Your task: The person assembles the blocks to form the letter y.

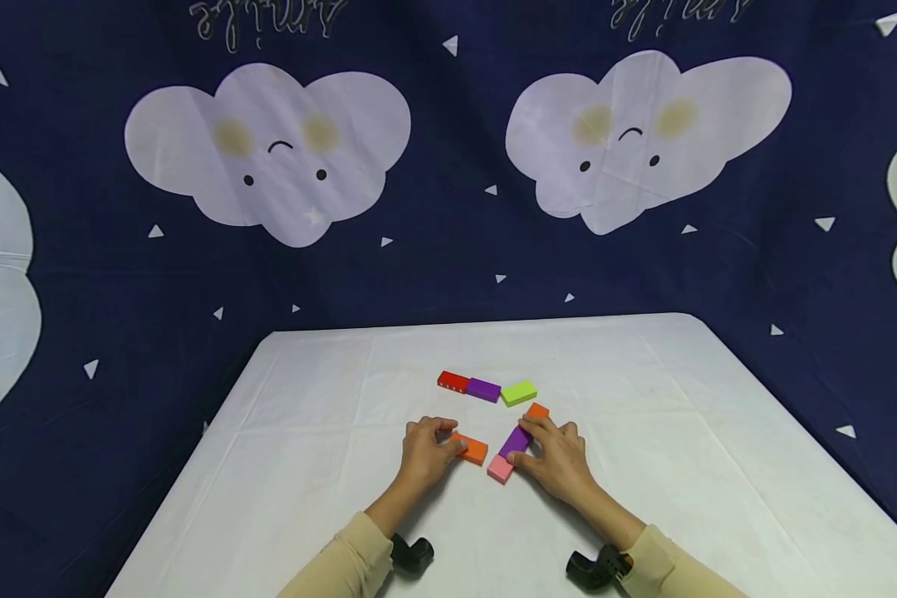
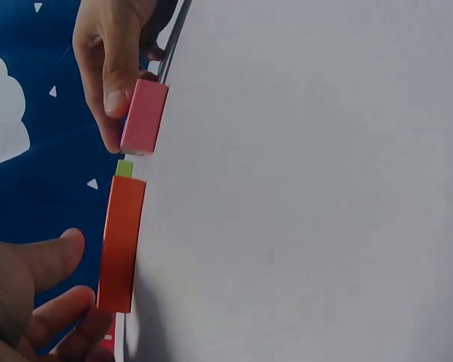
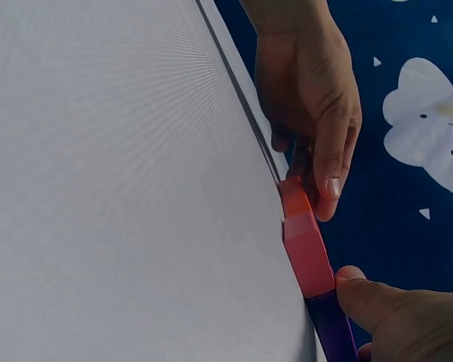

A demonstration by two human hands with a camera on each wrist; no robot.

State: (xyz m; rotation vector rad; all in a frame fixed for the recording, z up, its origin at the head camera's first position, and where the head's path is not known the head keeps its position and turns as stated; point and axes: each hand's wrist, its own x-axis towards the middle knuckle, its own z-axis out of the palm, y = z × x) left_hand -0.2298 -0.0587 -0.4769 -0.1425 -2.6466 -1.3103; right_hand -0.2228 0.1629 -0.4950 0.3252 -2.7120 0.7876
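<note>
In the head view my left hand (image 1: 424, 450) is at the left end of an orange block (image 1: 474, 451) lying on the white table. The left wrist view shows its thumb (image 2: 69, 245) apart from that block, with the other fingertips close by its near end. My right hand (image 1: 556, 457) pinches a purple block (image 1: 515, 443) between its thumb and fingers. Against the near end of this block is a pink block (image 1: 500, 469); at its far end is another orange block (image 1: 539, 409), partly covered by the fingers. These three make a slanting row.
Farther back, a red block (image 1: 453, 380) with white dots and a second purple block (image 1: 483, 390) lie end to end. A lime-green block (image 1: 519, 393) sits at their right end. The white table (image 1: 329, 498) meets a dark blue cloth (image 1: 448, 282) behind.
</note>
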